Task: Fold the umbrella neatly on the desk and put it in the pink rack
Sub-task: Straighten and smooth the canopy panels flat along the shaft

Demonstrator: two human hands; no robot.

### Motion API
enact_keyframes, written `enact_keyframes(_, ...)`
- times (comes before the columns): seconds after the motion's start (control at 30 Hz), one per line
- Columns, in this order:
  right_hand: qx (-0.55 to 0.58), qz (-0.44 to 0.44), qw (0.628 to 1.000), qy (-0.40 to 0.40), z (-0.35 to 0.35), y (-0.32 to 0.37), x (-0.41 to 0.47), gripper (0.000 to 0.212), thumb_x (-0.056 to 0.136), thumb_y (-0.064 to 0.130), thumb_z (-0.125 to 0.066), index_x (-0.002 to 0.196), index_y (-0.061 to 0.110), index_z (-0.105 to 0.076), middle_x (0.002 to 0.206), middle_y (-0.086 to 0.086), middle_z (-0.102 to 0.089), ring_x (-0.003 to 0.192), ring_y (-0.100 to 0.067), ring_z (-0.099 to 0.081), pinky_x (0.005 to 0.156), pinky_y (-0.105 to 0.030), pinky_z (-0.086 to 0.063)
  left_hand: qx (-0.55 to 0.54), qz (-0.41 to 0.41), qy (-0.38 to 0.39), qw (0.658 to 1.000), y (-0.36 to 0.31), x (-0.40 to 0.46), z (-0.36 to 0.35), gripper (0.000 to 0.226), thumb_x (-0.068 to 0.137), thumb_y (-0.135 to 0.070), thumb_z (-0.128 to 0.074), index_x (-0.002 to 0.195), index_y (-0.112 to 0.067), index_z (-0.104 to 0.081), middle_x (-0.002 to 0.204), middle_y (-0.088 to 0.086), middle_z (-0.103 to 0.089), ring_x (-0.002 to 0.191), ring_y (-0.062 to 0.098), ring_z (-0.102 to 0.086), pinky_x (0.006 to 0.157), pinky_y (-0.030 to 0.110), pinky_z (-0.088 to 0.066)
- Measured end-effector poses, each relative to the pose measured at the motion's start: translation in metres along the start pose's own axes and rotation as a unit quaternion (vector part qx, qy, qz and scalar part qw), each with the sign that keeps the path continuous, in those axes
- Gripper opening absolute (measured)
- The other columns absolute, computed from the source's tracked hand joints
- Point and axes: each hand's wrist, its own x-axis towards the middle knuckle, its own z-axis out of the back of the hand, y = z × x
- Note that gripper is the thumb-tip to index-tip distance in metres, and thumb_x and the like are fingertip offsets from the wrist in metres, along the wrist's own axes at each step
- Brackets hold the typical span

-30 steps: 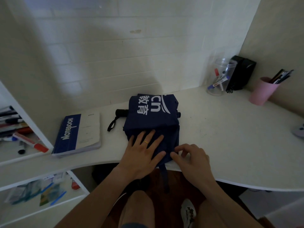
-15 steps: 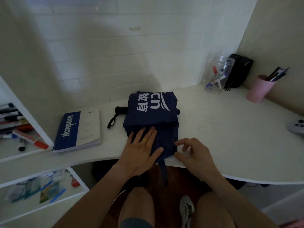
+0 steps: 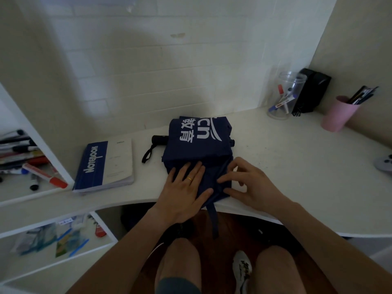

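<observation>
Umbrella (image 3: 199,149) at desk (image 3: 297,166) front edge, under flat left hand (image 3: 182,193); right hand (image 3: 252,186) grip pinching its fabric.

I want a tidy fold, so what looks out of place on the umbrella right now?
The umbrella's closing strap hangs loose over the desk edge, below the left hand and right hand. The wrist loop also sprawls sideways toward the notebook.

Open desk (image 3: 297,177) lies to the right of the umbrella (image 3: 199,149), a bare stretch running back to the pink rack (image 3: 337,115). Beside that rack stand a clear jar (image 3: 283,96) and a black box (image 3: 311,92) (close together). Left of the umbrella lies a notebook (image 3: 106,164), near its black handle (image 3: 159,139).
</observation>
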Motion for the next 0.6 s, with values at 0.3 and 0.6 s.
enact_keyframes(0.3,0.002,0.041,0.998,0.044,0.008,-0.003,0.006,0.008,0.082,0.018,-0.076,0.083,0.024,-0.070,0.100,0.012,-0.063,0.076,-0.007,-0.059,0.065,-0.017,-0.047,-0.006,0.002,0.007,1.000,0.001,0.000,0.000,0.090,0.092,-0.073,0.007,0.162,-0.021,-0.014,0.170,-0.005,-0.013,0.155,0.022,-0.012,0.124,0.054,-0.014)
enact_keyframes(0.6,0.015,0.018,0.999,0.044,0.003,-0.011,-0.008,0.007,0.084,0.030,-0.077,0.084,0.029,-0.071,0.100,0.018,-0.055,0.079,0.001,-0.055,0.068,-0.014,-0.045,-0.004,-0.006,0.010,1.000,0.004,-0.001,0.000,0.091,0.091,-0.076,0.002,0.162,-0.022,-0.014,0.170,-0.005,-0.012,0.155,0.021,-0.011,0.124,0.055,-0.014)
